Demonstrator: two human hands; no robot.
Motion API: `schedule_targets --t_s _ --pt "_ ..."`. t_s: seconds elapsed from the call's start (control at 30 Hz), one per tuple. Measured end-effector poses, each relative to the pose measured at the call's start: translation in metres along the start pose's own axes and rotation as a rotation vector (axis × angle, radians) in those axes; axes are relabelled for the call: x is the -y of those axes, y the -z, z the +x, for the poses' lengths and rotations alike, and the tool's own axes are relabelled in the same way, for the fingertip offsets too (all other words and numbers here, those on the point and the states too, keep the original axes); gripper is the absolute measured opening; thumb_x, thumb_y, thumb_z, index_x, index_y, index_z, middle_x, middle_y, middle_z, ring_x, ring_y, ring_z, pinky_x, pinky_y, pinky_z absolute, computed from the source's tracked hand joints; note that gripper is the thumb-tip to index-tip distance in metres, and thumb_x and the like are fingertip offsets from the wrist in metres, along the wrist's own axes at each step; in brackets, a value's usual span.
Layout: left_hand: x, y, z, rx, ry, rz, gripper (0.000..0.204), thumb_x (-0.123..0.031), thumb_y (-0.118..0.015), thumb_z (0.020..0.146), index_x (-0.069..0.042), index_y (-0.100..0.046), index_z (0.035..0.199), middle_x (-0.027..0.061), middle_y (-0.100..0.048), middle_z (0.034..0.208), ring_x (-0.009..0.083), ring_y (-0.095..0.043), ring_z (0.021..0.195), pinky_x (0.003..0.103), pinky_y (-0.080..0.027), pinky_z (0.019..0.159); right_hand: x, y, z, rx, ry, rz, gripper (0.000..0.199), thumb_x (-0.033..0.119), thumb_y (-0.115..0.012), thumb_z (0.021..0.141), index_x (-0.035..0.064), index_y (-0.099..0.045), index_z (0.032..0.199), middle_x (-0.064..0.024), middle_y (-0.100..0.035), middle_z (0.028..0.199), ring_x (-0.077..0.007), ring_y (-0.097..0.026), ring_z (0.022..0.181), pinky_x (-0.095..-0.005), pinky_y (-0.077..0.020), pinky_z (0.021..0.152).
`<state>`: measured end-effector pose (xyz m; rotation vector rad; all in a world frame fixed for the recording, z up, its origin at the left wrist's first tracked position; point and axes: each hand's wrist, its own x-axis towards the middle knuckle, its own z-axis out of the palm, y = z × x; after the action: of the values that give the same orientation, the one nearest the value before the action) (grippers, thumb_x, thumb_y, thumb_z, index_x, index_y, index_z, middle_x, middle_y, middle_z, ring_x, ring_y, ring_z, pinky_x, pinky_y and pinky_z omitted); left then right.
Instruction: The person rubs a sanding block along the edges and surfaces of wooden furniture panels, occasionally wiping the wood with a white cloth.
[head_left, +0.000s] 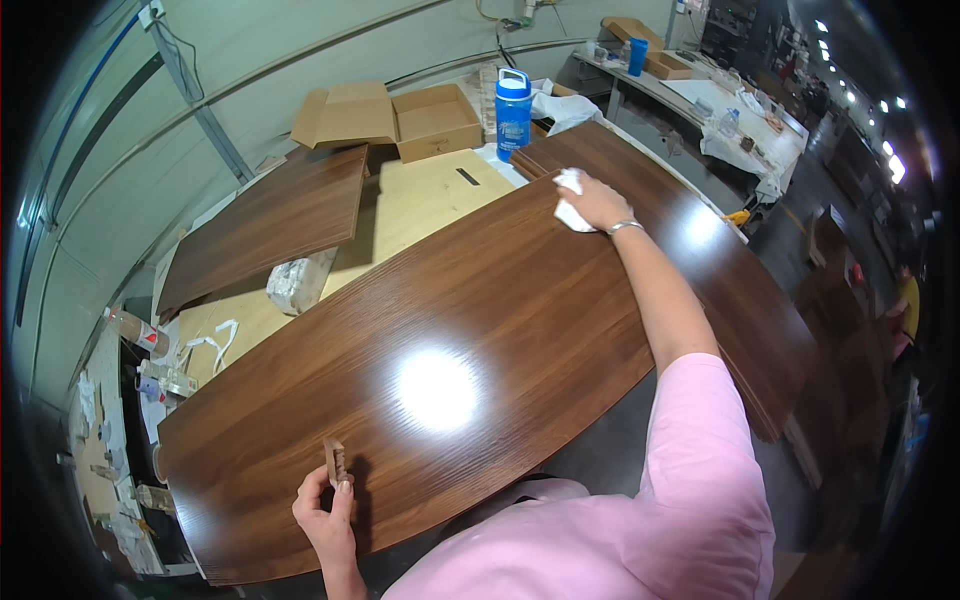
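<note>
Left hand (327, 512): at the near edge of the panel, fingers closed on a small brown block (335, 462) held upright on the surface.
Panel (520, 330): large dark wood-grain board, glossy, lying flat across the workbench; a lamp glare shows near its middle.
Right hand (597, 203): arm stretched to the far edge of the panel, palm pressing a white cloth (569, 199) onto the wood; a bracelet sits at the wrist.
Second panel (275, 225): same dark wood, lying at the far left of the workbench.
Blue bottle (513, 110): upright beyond the far edge.
Cardboard box (400, 120): open, left of the bottle.
</note>
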<state>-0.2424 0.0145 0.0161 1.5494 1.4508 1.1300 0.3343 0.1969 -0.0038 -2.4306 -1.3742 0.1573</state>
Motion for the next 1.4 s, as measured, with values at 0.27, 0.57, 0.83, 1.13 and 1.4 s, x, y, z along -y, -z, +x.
schedule_targets --t_s 0.27,0.57,0.83,1.13,1.4 --pt "0.004 0.001 0.001 0.021 -0.007 0.056 0.021 -0.009 -0.073 0.083 0.000 -0.071 0.102 0.0054 -0.069 0.088 0.0167 -0.059 0.087 0.033 -0.046 0.085 -0.024 0.023 -0.035 -0.291 -0.061 -0.194 0.042 0.042 -0.054 0.099 0.0047 -0.072 0.098 -0.0207 -0.074 0.095 -0.0363 -0.072 0.092 -0.0466 -0.0568 0.081" --pt "0.004 -0.004 0.003 0.050 -0.016 0.123 0.024 -0.010 -0.074 0.080 -0.001 -0.071 0.102 0.0075 -0.068 0.091 0.0225 -0.055 0.094 0.036 -0.043 0.089 -0.003 0.007 -0.100 -0.540 0.560 -0.091 0.024 0.032 -0.076 0.081 0.0106 -0.067 0.087 -0.0109 -0.068 0.076 -0.0315 -0.068 0.072 -0.0425 -0.0530 0.064" --pt "0.007 0.000 0.001 0.028 -0.031 0.153 0.024 -0.011 -0.074 0.080 -0.002 -0.071 0.102 0.0082 -0.068 0.091 0.0233 -0.055 0.095 0.037 -0.043 0.088 0.124 -0.045 -0.080 -0.192 0.698 -0.055 0.038 0.039 -0.071 0.085 0.0171 -0.071 0.117 -0.0093 -0.065 0.120 -0.0320 -0.060 0.110 -0.0448 -0.0487 0.095" --pt "0.004 -0.002 0.001 0.004 -0.002 0.149 0.023 -0.010 -0.076 0.080 -0.002 -0.072 0.101 0.0072 -0.068 0.088 0.0225 -0.055 0.092 0.037 -0.044 0.087 0.127 0.010 -0.033 0.001 0.383 -0.179 0.056 0.047 -0.081 0.074 0.0119 -0.074 0.117 -0.0144 -0.067 0.117 -0.0334 -0.066 0.109 -0.0427 -0.0525 0.093" --pt "0.002 -0.004 0.002 0.001 -0.042 0.155 0.024 -0.010 -0.076 0.079 -0.003 -0.072 0.101 0.0074 -0.070 0.091 0.0232 -0.056 0.093 0.037 -0.044 0.087 0.131 0.018 -0.032 0.065 0.371 -0.169 0.059 0.042 -0.082 0.070 0.0064 -0.074 0.117 -0.0195 -0.073 0.110 -0.0330 -0.070 0.102 -0.0406 -0.0543 0.091"
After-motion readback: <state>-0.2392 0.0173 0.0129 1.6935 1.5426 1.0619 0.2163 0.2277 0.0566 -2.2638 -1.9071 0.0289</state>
